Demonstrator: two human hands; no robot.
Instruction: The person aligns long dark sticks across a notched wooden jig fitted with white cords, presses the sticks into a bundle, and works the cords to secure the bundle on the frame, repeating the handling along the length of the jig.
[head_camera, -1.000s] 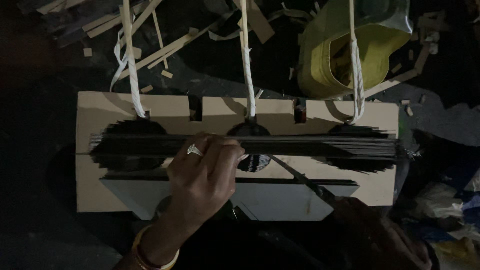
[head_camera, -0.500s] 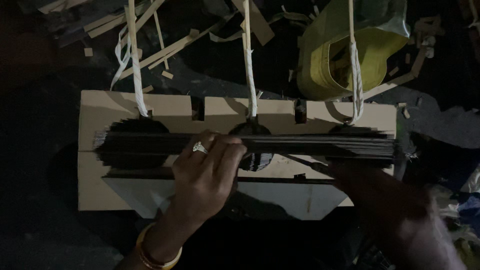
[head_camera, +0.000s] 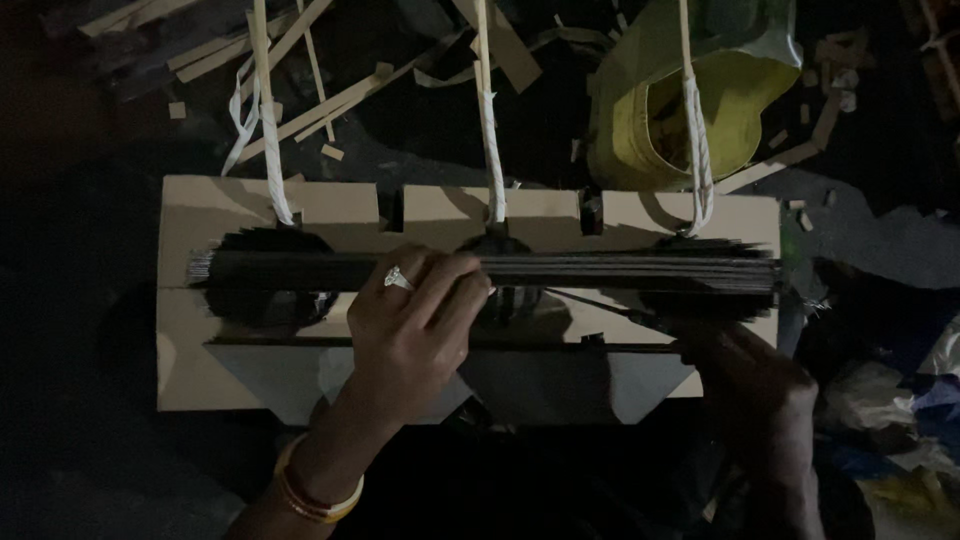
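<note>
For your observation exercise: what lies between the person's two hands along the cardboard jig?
In the head view, the dark stick bundle runs from the left hand toward the right hand, with the middle white cord coming down between them.

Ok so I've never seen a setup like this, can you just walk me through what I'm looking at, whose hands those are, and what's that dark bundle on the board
There is no machine here. The one picture comes from a camera worn on a person's head, looking down at their own two bare hands in dim light.

In the middle lies a pale cardboard jig with notches along its top edge. Across it rests a long bundle of thin dark sticks, lying sideways. Three white cords run from the top of the picture down to the bundle.

The left hand, with a ring and bangles at the wrist, lies over the bundle near its middle, fingers curled over it. The right hand sits in shadow just below the bundle's right end; whether it grips anything is too dark to tell.

Around the board are wood scraps and a yellow-green bag.
</note>
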